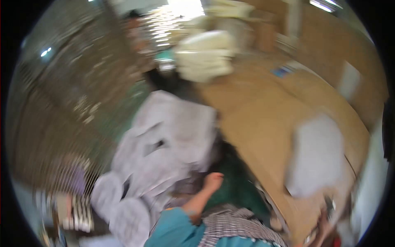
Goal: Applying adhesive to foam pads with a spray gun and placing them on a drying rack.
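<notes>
My left hand (213, 181) is closed in a loose fist in front of my body, beside a heap of pale grey padded pieces (177, 119); nothing shows in its fingers. At the lower right, over the edge of a brown board-topped table (255, 111), my right hand (324, 225) is closed around a dark grey metal tool (330, 204) whose kind is too blurred to name. A pale grey sheet-like piece (317, 156) lies on the table just beyond that hand.
Cream foam blocks (205, 55) are stacked at the far end. A small blue item (282, 72) rests on the table's far part. Green floor (236, 181) shows between heap and table. A ribbed brown wall (66, 94) rises at left; another person (138, 39) stands far back.
</notes>
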`<state>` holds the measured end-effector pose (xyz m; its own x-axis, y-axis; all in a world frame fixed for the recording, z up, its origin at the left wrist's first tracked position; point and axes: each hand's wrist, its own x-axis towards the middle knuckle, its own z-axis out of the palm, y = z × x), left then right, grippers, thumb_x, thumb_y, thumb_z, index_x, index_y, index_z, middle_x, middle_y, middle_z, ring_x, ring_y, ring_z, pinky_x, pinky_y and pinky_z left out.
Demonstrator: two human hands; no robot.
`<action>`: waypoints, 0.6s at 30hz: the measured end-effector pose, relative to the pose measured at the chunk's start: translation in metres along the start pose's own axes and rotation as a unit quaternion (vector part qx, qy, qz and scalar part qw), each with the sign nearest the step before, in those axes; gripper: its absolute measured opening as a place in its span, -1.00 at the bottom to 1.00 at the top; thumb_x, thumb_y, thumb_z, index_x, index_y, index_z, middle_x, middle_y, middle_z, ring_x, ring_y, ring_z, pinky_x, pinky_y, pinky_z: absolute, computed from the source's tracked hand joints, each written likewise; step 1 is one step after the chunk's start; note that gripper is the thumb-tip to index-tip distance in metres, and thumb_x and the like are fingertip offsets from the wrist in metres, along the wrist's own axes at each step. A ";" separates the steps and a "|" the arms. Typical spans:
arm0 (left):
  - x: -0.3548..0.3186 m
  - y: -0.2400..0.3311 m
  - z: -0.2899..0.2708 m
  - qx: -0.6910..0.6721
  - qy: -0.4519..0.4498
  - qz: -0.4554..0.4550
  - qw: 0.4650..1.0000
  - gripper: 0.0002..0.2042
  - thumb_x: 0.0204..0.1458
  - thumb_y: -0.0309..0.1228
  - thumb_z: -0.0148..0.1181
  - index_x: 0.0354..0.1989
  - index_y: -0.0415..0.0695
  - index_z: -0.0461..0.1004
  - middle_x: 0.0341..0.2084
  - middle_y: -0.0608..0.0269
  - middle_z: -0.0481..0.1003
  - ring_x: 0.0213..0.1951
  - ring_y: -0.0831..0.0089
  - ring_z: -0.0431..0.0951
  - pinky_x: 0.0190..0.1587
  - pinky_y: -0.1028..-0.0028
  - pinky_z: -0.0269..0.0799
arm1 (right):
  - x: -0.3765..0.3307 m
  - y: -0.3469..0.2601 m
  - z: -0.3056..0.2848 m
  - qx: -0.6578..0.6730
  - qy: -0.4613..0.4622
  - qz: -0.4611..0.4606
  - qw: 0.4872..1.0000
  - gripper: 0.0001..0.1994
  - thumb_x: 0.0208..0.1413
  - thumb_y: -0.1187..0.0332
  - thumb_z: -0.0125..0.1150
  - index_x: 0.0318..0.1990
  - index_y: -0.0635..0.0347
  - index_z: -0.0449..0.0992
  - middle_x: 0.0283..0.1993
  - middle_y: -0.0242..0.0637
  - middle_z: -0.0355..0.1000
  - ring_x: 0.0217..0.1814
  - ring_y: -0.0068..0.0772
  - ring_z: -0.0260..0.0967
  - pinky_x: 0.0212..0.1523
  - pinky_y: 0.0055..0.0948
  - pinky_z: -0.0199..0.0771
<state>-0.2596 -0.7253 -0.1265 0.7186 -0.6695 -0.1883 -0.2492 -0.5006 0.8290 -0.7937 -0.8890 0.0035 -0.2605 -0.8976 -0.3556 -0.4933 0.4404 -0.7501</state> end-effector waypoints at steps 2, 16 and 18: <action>0.014 -0.031 -0.001 -0.225 -0.062 -0.110 0.966 -0.78 -0.16 -0.58 0.06 -0.27 -0.18 0.47 -0.48 0.21 0.48 -0.49 0.48 0.45 -0.43 0.52 0.41 | -0.057 -0.017 -0.009 -0.030 0.031 -0.089 0.995 -0.63 -0.05 0.49 0.11 -0.02 0.20 0.35 -0.21 -0.35 0.40 -0.21 -0.47 0.34 -0.18 -0.48 0.33; 0.001 -0.083 0.037 0.038 -0.221 -0.313 0.923 -0.84 -0.08 -0.52 -0.11 -0.34 -0.14 0.40 -0.60 0.22 0.43 -0.72 0.45 0.41 -0.74 0.55 0.27 | -0.199 -0.086 -0.040 0.226 0.118 -0.184 0.949 -0.57 -0.03 0.48 0.08 0.04 0.35 0.22 -0.46 -0.39 0.30 -0.46 -0.59 0.29 -0.40 -0.60 0.36; 0.008 -0.066 0.045 0.032 -0.234 -0.284 0.929 -0.84 -0.08 -0.53 -0.10 -0.33 -0.14 0.39 -0.59 0.23 0.43 -0.71 0.45 0.42 -0.73 0.56 0.27 | -0.216 -0.085 -0.051 0.199 0.079 -0.164 0.963 -0.56 -0.06 0.50 0.10 0.04 0.34 0.23 -0.43 -0.36 0.33 -0.43 -0.60 0.31 -0.43 -0.61 0.35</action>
<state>-0.2669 -0.7220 -0.2061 0.3876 -0.4459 -0.8068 0.0354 -0.8674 0.4964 -0.7374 -0.7316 0.1726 -0.2824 -0.9593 0.0027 -0.2225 0.0627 -0.9729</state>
